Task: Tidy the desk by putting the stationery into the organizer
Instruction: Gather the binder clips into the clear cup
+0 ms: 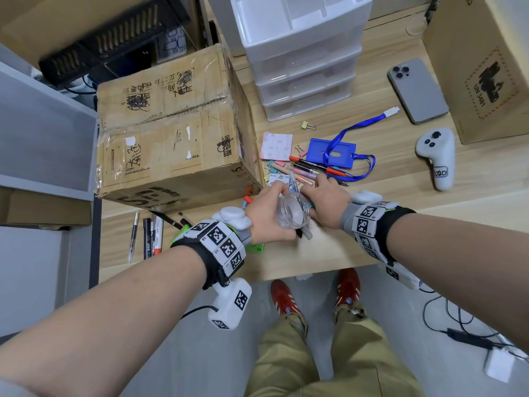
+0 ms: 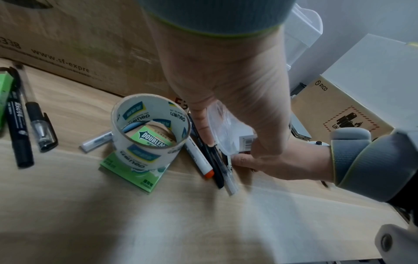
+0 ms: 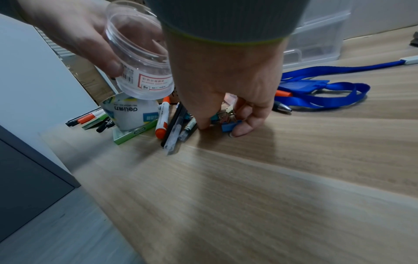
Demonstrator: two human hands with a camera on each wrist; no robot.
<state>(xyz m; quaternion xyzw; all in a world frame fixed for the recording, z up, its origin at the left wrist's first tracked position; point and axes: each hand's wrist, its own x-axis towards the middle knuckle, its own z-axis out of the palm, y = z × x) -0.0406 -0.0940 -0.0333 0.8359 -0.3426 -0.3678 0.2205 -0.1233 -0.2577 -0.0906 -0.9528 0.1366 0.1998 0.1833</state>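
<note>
- My left hand (image 3: 74,34) grips a clear jar (image 3: 141,57) above the deli tape roll (image 2: 150,132) on a Doublemint box (image 2: 135,176).
- My right hand (image 3: 224,80) pinches binder clips (image 3: 226,117) on the tabletop (image 3: 248,187); the near edge lies open.
- The organizer (image 1: 303,50) stands far.

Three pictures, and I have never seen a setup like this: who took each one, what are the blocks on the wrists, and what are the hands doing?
No machine here: a person wears one camera on the head and one on each wrist; the patterned blocks sit on those wristbands. The head view looks down at a wooden desk strewn with pens, a blue badge holder and a white drawer organizer. The left wrist view shows a tape roll on a green box. The left hand holds a clear plastic jar, tilted above the desk. In the right wrist view, the right hand has its grip curled round small binder clips on the desk.
</note>
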